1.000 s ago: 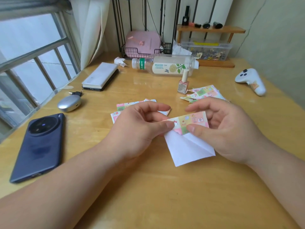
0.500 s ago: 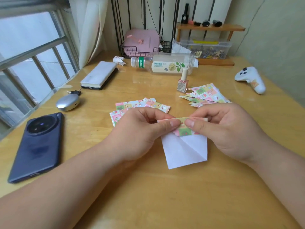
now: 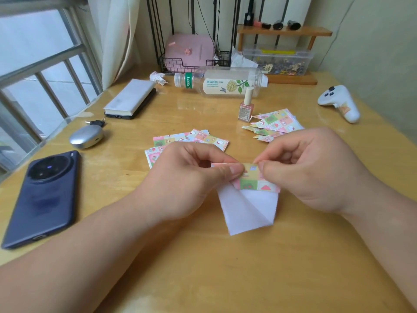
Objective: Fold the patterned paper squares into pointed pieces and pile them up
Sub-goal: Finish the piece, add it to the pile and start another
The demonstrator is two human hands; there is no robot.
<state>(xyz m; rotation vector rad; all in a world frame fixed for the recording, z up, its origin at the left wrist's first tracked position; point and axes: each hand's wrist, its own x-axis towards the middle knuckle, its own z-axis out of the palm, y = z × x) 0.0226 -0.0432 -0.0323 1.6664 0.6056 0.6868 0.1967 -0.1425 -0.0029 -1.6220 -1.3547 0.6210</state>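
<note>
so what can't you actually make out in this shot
Head view only:
flat squares: near part behind the left hand, so no count
held paper: top edge covered by the right hand and left thumb
folded pieces: overlapping, number unclear
bottle label: print too small

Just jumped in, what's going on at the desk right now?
A person is mid-fold on a patterned paper square, white side up. The left hand and right hand both pinch its folded top edge. Flat squares lie behind the left hand, and finished pointed pieces are piled beside a nail polish bottle.
</note>
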